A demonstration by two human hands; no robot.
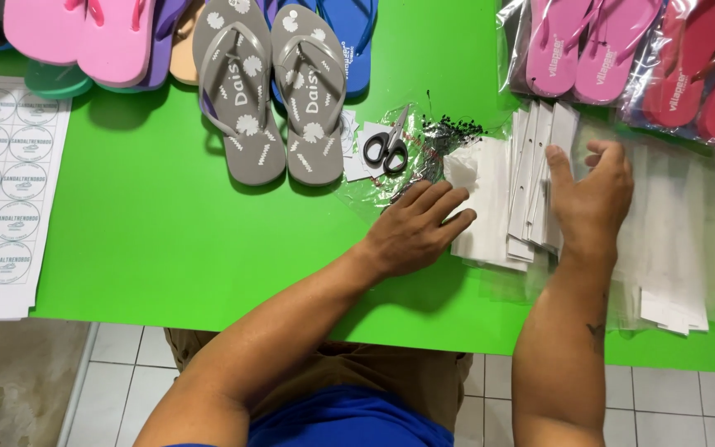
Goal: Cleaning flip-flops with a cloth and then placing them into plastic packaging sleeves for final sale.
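Head view: left hand (pixel 417 229) flat, right hand (pixel 591 194) spread on clear bags (pixel 672 240).

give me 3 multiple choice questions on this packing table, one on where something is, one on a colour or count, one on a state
1. Where do the small black-handled scissors lie?
A. on the sheet of round stickers
B. on the green table, just right of the grey flower-print flip-flops
C. in the right hand

2. What colour is the tabletop?
A. white
B. blue
C. bright green

3. What state is the left hand in?
A. flat, palm down, holding nothing
C. closed round the scissors
B. lifted clear of the table

Answers:
1 B: the scissors rest on clear wrap beside the right-hand grey flip-flop.
2 C: green shows all around the goods.
3 A: its fingers lie spread beside the stack of white cards, while the right hand rests on the clear plastic bags.
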